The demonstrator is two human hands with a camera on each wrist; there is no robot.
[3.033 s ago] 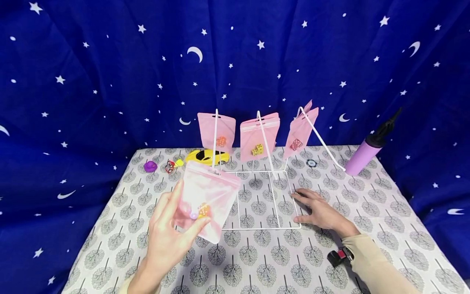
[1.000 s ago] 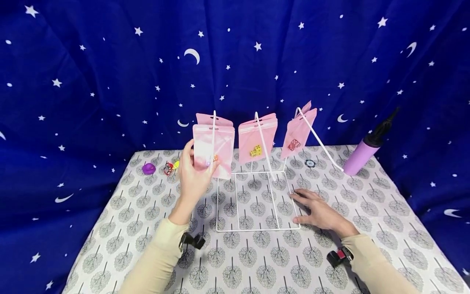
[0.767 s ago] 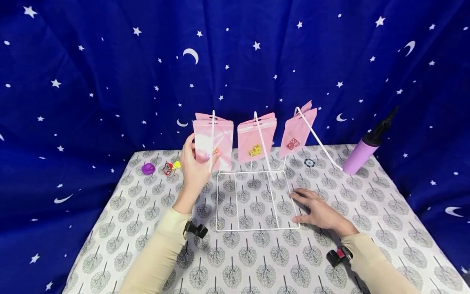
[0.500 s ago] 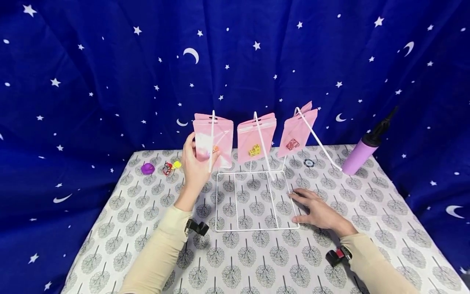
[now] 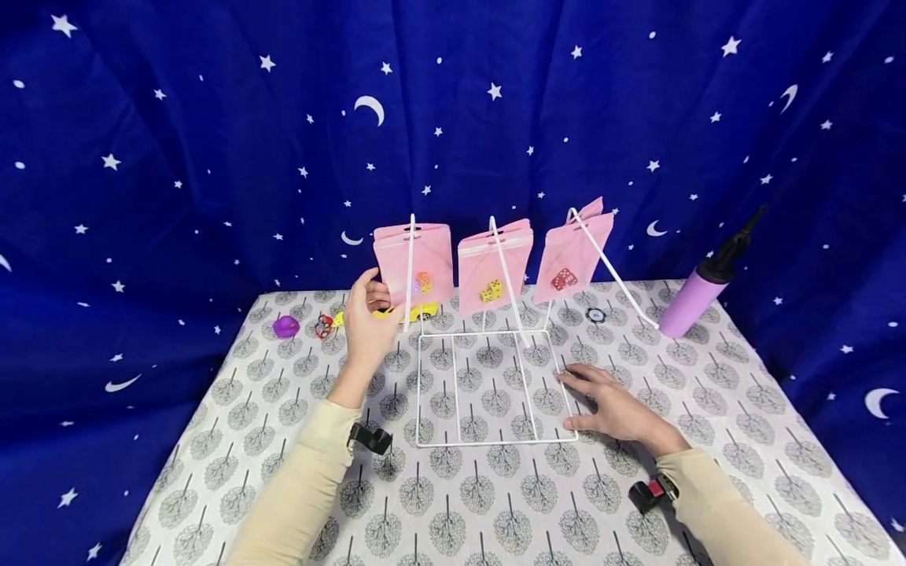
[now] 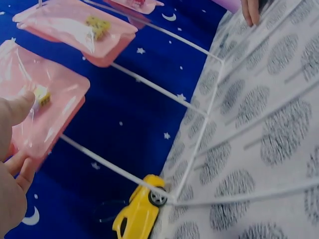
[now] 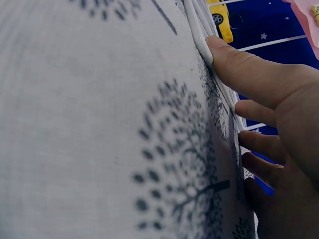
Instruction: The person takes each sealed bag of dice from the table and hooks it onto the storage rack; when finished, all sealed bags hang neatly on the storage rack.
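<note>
A white wire display rack [image 5: 498, 442] stands on the table, with pink zip bags hanging from its three hooks. On the left hook, the front zip bag [image 5: 435, 255] shows orange dice and a small purple piece. My left hand [image 5: 371, 322] is just beside and below that bag, fingers parted and thumb apart; the yellow toy car shows between them. In the left wrist view the thumb [image 6: 17, 107] overlaps the bag; contact is unclear. The middle zip bag [image 5: 506, 263] holds yellow dice, the right zip bag [image 5: 576, 251] red dice. My right hand [image 5: 616, 405] rests loosely at the rack's right base edge.
Behind the left hook lies a yellow toy car [image 6: 139, 214], partly hidden in the head view. A purple toy [image 5: 286, 327] and a small red figure [image 5: 324, 325] lie left. A poker chip [image 5: 596, 315] and a lilac hand pump [image 5: 697, 303] are at the right.
My left hand carried the front bag up onto the left hook, then let go and drew slightly left and down. The bag now hangs there. My right hand has stayed put.
</note>
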